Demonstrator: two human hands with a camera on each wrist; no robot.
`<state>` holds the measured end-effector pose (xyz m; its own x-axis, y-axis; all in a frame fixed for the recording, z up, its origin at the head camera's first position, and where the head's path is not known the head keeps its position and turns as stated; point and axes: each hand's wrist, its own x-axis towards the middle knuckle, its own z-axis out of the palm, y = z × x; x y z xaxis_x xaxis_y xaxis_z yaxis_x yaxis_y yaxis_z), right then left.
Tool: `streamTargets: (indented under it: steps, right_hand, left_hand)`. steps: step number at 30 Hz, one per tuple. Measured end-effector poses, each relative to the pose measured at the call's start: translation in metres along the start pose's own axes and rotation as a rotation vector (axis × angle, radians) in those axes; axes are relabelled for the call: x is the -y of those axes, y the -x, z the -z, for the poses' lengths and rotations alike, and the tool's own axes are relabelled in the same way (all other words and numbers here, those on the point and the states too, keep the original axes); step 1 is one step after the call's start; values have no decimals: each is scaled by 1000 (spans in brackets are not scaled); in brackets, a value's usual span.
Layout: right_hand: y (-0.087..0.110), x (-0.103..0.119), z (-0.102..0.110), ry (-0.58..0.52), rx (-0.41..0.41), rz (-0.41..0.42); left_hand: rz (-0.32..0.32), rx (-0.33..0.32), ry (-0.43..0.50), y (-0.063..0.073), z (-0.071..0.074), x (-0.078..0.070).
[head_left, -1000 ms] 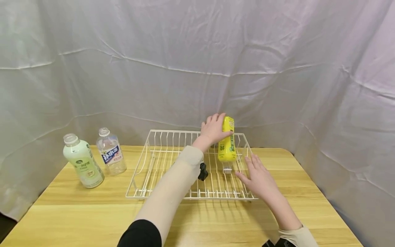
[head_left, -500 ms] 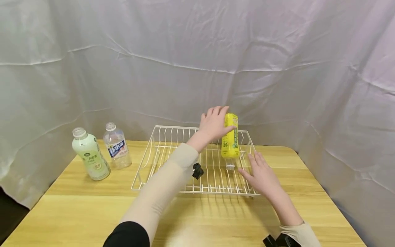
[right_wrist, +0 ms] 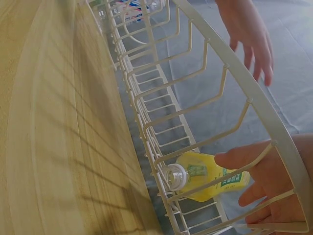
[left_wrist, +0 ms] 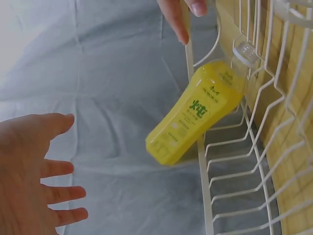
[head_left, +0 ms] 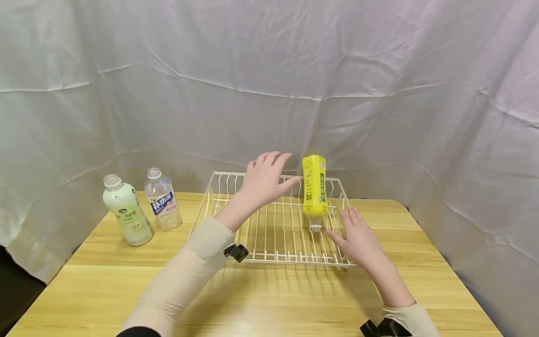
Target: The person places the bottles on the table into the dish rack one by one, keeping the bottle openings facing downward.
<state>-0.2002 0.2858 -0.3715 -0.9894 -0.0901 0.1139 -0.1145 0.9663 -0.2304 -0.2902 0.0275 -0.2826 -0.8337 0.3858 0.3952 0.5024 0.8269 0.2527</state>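
A yellow-wrapped plastic bottle (head_left: 314, 185) leans neck down in the white wire dish rack (head_left: 290, 263), its base up by the back rail. The clear uncapped mouth (right_wrist: 175, 177) sits among the lower wires. To the left of the bottle, my left hand (head_left: 264, 181) hovers over the rack, fingers spread and holding nothing; the left wrist view shows a gap between it and the bottle (left_wrist: 195, 115). My right hand (head_left: 358, 238) lies with straight fingers at the rack's right side, thumb tip close to the bottle's neck.
Left of the rack, a pale green bottle (head_left: 128, 215) and a clear bottle (head_left: 164, 201) with a blue-and-white label stand uncapped on the wooden table (head_left: 269, 304). Grey cloth (head_left: 269, 70) hangs behind and along both sides.
My left hand has let go of the yellow bottle and drawn off to the left. The bottle stays leaning in the rack. My right hand keeps its place; the view has shifted slightly.
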Motion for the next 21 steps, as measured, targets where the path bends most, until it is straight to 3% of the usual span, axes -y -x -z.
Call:
streamTargets:
  steps: [11,21]
  right_hand:
    - [0,-1,1,5,5,-2]
    - [1,0,1,6,1,-3]
  left_hand:
    - [47,-20,26,56,29,39]
    - [82,-114,38,106,39,81]
